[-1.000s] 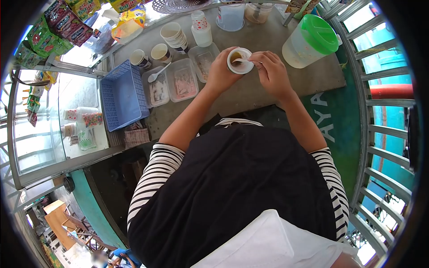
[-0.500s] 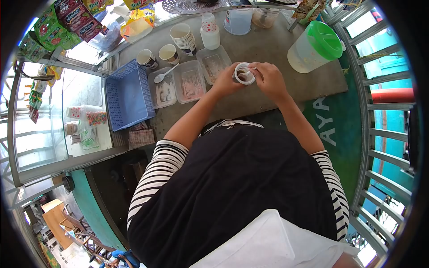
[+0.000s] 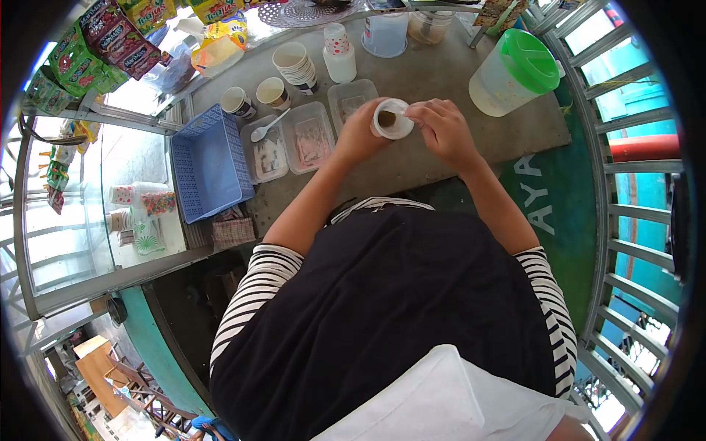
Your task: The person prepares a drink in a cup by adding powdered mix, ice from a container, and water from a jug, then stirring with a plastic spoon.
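Observation:
My left hand [image 3: 358,134] holds a small white cup [image 3: 390,119] with brown contents, tilted above the grey counter [image 3: 441,81]. My right hand [image 3: 441,126] is at the cup's right rim, fingers pinched on a small white spoon [image 3: 405,112] that dips into the cup. Just left of the cup lie three clear plastic tubs [image 3: 309,140] of toppings, one with a white spoon [image 3: 265,126] resting on it.
A clear jug with a green lid [image 3: 515,70] stands at the right. A stack of paper cups [image 3: 293,65], two filled cups [image 3: 254,98], a white bottle [image 3: 340,53] and a blue basket [image 3: 211,163] sit to the left. Snack packets [image 3: 110,40] hang above a glass case.
The cup has tilted more toward me and shifted slightly left; both hands stay on it, the right one still working the spoon at the rim.

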A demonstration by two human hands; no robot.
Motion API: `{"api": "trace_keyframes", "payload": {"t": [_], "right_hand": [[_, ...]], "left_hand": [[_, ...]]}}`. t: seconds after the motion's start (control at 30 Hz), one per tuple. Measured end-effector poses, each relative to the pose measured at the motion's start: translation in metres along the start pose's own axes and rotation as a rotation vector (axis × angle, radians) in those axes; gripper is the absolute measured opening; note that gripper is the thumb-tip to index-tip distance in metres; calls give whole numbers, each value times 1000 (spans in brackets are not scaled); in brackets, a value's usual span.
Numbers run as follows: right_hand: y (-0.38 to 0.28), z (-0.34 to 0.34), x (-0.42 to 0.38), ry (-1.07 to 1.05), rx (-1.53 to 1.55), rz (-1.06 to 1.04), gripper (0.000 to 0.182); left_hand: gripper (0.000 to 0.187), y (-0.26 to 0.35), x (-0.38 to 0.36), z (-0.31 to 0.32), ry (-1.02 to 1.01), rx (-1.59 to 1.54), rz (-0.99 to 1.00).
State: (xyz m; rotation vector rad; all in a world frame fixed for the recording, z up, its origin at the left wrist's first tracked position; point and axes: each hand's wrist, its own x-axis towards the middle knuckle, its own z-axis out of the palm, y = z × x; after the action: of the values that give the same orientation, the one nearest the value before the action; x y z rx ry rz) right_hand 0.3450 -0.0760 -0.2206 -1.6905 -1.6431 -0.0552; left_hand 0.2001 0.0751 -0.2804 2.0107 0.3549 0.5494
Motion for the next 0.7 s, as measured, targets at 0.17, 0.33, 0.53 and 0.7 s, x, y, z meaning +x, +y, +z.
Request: {"api": "trace_keyframes", "payload": {"t": [0.17,0.33,0.53,0.7], "right_hand": [[-26,-12,6,119,-148,-174,32],[-31,-5,14,233,-65,-85,26],[-38,-38,56,133,14,-158,18],[-47,-45,75,-93,56,-241,14]], "left_hand": [[59,26,11,-10,216,67,179],[59,37,14,-14,264,78,240],[63,60,6,-21,217,-5,194],[65,61,2,-27,271,98,235]]}}
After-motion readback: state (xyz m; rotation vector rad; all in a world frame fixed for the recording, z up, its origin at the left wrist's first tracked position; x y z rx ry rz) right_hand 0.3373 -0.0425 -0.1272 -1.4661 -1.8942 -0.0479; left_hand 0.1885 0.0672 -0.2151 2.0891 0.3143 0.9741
